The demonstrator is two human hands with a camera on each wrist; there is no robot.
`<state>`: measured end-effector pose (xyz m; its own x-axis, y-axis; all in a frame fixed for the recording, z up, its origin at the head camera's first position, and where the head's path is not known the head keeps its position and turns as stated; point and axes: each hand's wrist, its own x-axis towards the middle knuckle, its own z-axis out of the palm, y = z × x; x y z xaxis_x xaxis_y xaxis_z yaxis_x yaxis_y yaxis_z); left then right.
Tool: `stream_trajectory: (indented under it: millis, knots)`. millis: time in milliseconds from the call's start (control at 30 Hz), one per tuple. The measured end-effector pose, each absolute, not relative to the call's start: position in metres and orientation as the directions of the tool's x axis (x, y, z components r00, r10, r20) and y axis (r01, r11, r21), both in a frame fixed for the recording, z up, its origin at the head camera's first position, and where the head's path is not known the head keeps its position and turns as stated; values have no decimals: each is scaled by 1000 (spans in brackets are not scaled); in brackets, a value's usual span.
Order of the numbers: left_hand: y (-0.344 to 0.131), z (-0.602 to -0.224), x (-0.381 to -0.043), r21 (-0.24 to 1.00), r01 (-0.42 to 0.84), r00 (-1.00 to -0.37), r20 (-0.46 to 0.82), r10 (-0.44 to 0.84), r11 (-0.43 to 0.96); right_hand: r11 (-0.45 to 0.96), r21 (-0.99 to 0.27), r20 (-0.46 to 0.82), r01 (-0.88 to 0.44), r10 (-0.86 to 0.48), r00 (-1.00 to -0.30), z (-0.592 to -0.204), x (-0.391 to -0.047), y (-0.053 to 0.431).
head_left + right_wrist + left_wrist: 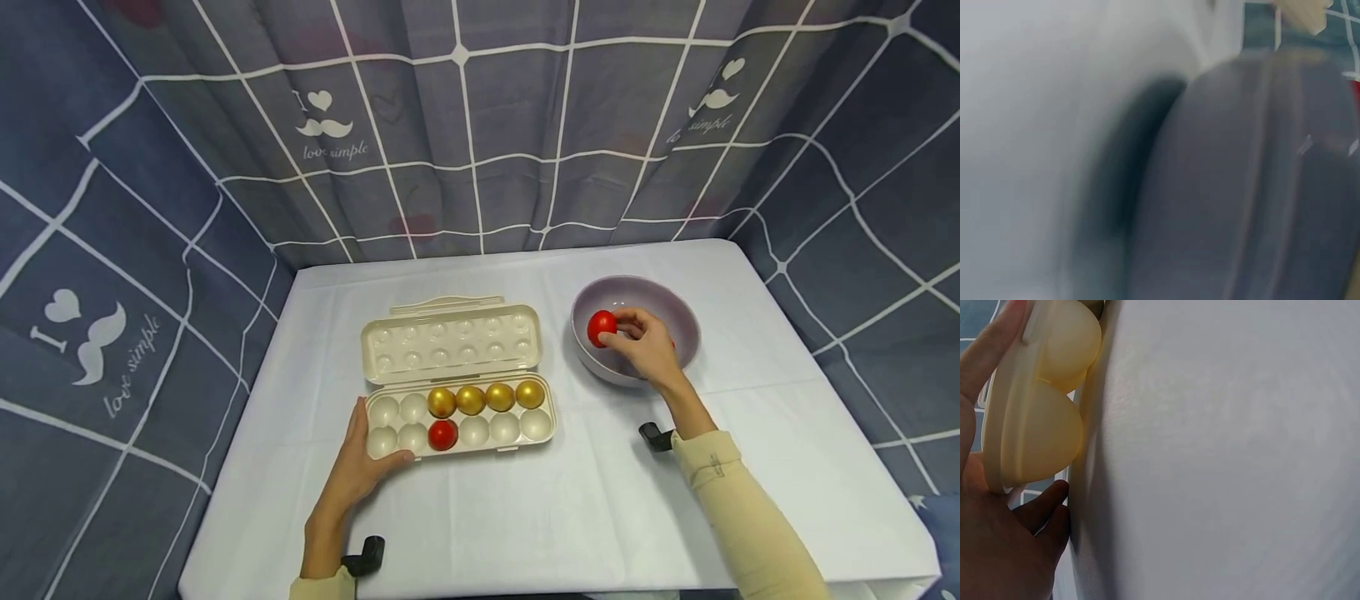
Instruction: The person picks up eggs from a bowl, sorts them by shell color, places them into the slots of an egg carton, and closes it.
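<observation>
My left hand (354, 468) grips the left end of a cream egg carton (459, 451), thumb along its front rim and fingers round the side. In the left wrist view the carton's rounded cups (1050, 431) show beside the palm. Several gold eggs (470, 400) fill the right part of the back row, and a red egg (442, 434) sits in the front row, third cup from the left. Over a mauve bowl (600, 367), my right hand (643, 343) pinches another red egg (602, 328) between thumb and fingers. The right wrist view is blurred and mostly the bowl's outer wall (1210, 187).
The carton's lid (452, 343) lies folded back behind the cups. Behind my right hand, a bit of red (672, 344) shows inside the bowl. A white cloth (600, 500) covers the table, with grey-blue checked curtains (510, 108) round its back and sides.
</observation>
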<state>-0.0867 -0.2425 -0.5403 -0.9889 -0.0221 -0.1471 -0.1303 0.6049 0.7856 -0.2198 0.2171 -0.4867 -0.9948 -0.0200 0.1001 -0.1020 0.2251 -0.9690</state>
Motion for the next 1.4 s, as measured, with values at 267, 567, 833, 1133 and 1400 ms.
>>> stream_trajectory:
  millis: [267,567,833,1133,1400]
  knots:
    - [-244,-540,-86,788,-143,-987,-159,-27,599,45,-970,227,-238,-176,-958,-477,-203,168]
    - [-240,-542,-86,811,-103,-992,-123,-4,575,-64,-968,251,-244,-361,-898,-481,-178,121]
    - [-241,-543,-87,821,-76,-995,-97,8,566,-61,-960,269,-272,-457,-848,-499,-158,92]
    - [-241,-541,-86,824,-85,-994,-105,3,560,163,-817,388,-553,-554,-736,-516,-146,63]
    - [-241,-540,-86,824,-82,-995,-102,3,561,288,-685,411,-669,-606,-681,-528,-142,45]
